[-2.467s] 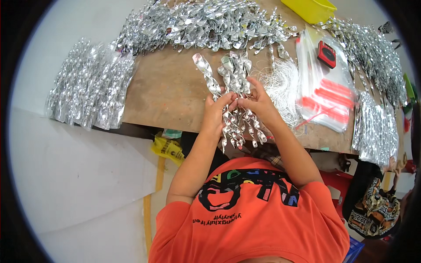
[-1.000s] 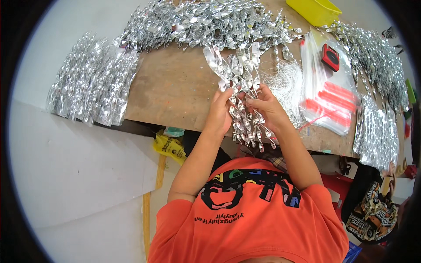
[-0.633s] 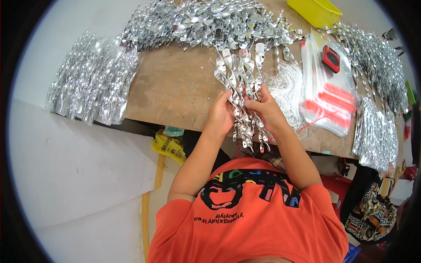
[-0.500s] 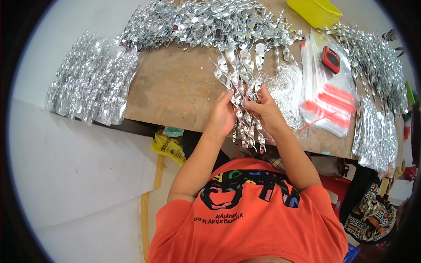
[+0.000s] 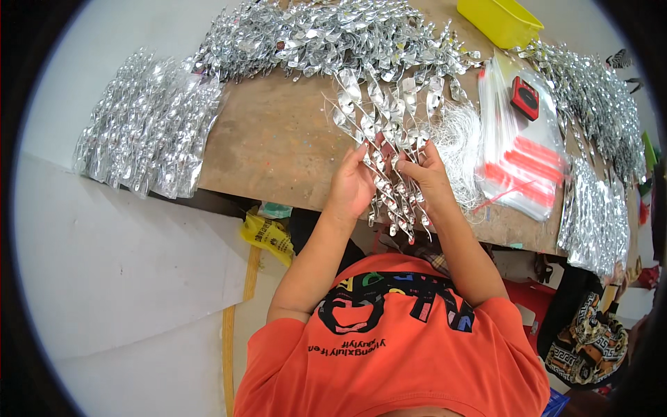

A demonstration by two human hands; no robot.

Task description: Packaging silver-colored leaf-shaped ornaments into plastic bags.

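Observation:
Between my hands, above the table's near edge, hangs a bundle of silver twisted spiral strips [image 5: 394, 111], wide at the far end and narrowing toward me. My left hand [image 5: 353, 183] is closed on the bundle's left side, thumb on top. My right hand [image 5: 429, 179] grips its right side, the thumb lying across the strips and fingers partly hidden beneath. A tangle of white string [image 5: 460, 149] lies just right of my right hand. Past the bundle's far end spreads a large heap of similar silver spirals [image 5: 326, 38].
Packed silver spirals [image 5: 146, 125] overhang the table [image 5: 267, 135] at its left end. To the right lie clear plastic bags [image 5: 517, 163] with red bands and a small red-and-black device [image 5: 524, 98]. More spirals [image 5: 594, 215] fill the right side. A yellow basin [image 5: 500, 22] stands far back.
The spirals between my hands have fanned wider at the far end. My right hand has shifted slightly right, while my left stays in nearly the same place.

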